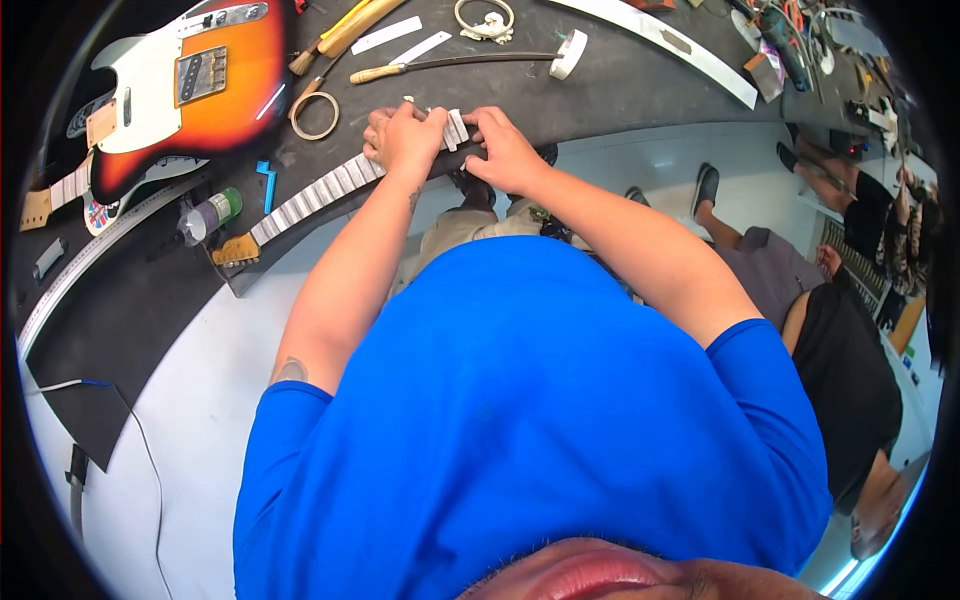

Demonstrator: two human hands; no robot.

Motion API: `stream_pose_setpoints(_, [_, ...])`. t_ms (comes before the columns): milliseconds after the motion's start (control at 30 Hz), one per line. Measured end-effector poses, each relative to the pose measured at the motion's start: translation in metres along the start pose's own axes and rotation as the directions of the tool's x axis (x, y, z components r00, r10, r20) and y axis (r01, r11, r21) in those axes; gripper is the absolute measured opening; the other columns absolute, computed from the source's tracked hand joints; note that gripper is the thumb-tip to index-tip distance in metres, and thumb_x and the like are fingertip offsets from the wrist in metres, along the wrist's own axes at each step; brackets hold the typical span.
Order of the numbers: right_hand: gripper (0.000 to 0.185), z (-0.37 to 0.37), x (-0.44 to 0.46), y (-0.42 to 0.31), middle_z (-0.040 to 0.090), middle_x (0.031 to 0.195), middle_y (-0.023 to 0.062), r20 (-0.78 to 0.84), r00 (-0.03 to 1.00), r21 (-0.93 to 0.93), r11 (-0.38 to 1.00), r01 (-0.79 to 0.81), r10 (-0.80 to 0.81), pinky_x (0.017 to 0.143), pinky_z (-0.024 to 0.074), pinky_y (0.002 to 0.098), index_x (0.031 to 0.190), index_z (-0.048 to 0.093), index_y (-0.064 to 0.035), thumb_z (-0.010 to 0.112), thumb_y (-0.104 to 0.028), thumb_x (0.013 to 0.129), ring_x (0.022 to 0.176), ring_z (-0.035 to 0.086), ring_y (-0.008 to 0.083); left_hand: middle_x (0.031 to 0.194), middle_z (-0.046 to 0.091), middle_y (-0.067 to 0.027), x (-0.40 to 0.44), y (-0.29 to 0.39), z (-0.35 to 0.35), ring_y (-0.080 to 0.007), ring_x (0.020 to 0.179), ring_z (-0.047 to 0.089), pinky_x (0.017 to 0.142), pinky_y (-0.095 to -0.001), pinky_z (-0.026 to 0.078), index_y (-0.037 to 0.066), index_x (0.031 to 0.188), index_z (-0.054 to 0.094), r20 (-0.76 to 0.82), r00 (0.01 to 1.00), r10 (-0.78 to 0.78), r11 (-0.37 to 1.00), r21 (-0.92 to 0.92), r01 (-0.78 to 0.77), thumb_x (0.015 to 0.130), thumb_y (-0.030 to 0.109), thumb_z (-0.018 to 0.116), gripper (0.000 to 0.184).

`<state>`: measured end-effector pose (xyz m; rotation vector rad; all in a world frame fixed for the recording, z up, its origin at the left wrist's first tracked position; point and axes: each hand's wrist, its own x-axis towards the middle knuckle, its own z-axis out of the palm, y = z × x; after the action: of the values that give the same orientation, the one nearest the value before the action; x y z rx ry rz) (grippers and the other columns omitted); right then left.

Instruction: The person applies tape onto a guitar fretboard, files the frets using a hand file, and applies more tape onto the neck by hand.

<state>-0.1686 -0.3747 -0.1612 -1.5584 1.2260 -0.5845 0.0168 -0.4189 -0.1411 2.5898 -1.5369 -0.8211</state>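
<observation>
A guitar neck (320, 192) lies along the bench's near edge, its fretboard covered in pale strips, apparently masking tape, between the frets. Its wooden headstock (237, 251) with tuners points to the lower left. My left hand (405, 140) is closed over the neck near its body end, fingers curled; whatever is under the fingertips is hidden. At that same end, my right hand (508, 152) has thumb and index finger apart, the index fingertip at the neck's corner. A small pale piece shows just beyond my left fingers.
A sunburst electric guitar body (240, 85) lies at the left. Beyond my hands are a tape roll (315, 116), a wooden-handled file (450, 64), a white tape roll (568, 54) and a long white curved strip (680, 45). A bottle (212, 214) stands near the headstock. Other people are at the right.
</observation>
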Motion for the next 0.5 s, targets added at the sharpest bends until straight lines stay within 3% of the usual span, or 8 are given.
stream_pose_setpoints(267, [0.069, -0.008, 0.001, 0.003, 0.052, 0.138, 0.0184, 0.065, 0.997, 0.003, 0.999, 0.047, -0.047, 0.099, 0.0591, 0.0406, 0.146, 0.053, 0.0033, 0.077, -0.006, 0.082, 0.11, 0.066, 0.0298, 0.14, 0.057, -0.0154, 0.003, 0.004, -0.001, -0.042, 0.136, 0.047, 0.119, -0.0576, 0.027, 0.018, 0.09, 0.083, -0.003, 0.999, -0.05, 0.998, -0.032, 0.05, 0.073, 0.05, 0.079, 0.036])
stream_pose_setpoints(500, [0.069, -0.011, 0.003, 0.003, 0.051, 0.14, 0.0191, 0.112, 0.993, 0.017, 0.999, 0.035, -0.036, 0.1, 0.0589, 0.0408, 0.147, 0.052, 0.004, 0.077, -0.006, 0.083, 0.111, 0.066, 0.0304, 0.147, 0.055, -0.0189, -0.004, -0.016, 0.0, -0.0438, 0.139, 0.048, 0.119, -0.0594, 0.032, 0.018, 0.11, 0.08, 0.029, 0.989, 0.143, 0.989, 0.038, -0.144, 0.067, 0.044, 0.086, 0.051])
